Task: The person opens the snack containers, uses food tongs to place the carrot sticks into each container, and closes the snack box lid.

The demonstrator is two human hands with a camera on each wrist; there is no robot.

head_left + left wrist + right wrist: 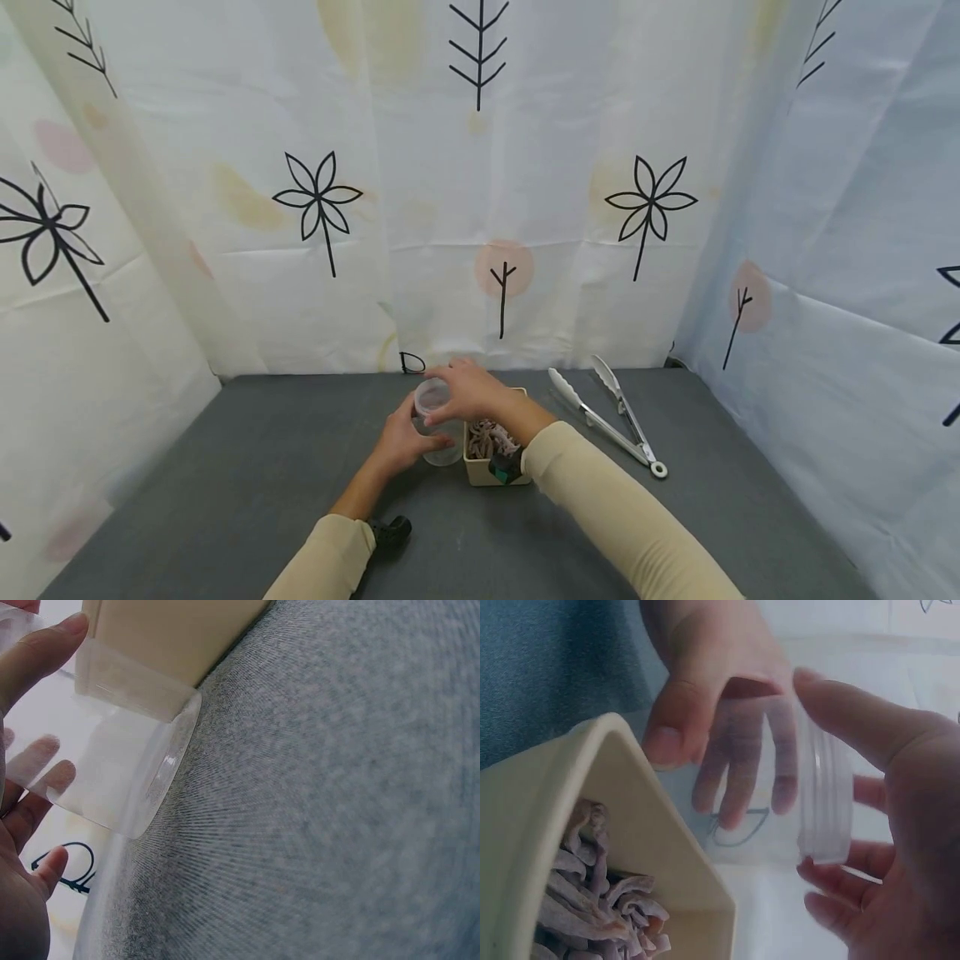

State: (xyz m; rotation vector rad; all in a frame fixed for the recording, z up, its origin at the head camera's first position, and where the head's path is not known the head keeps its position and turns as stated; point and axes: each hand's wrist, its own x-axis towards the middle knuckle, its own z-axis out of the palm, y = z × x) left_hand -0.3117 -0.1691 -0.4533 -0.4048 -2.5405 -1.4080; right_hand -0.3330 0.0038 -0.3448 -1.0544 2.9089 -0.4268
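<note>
A clear plastic jar (442,456) stands on the grey table just left of a cream box (491,477). My left hand (397,440) grips the jar's body, thumb on the near side and fingers behind, seen through the wall in the right wrist view. Over the top, my right hand (472,393) holds the ridged translucent lid (826,802) by its rim between thumb and fingers. The lid sits at the jar's mouth. Within the box lie dried, dusty-looking brownish strips (604,900); the right forearm partly covers the box in the head view.
Metal tongs (611,425) with pale scalloped tips lie spread on the right of the table (300,442), beyond the right forearm. Patterned white curtains (420,208) rise along the back and both sides.
</note>
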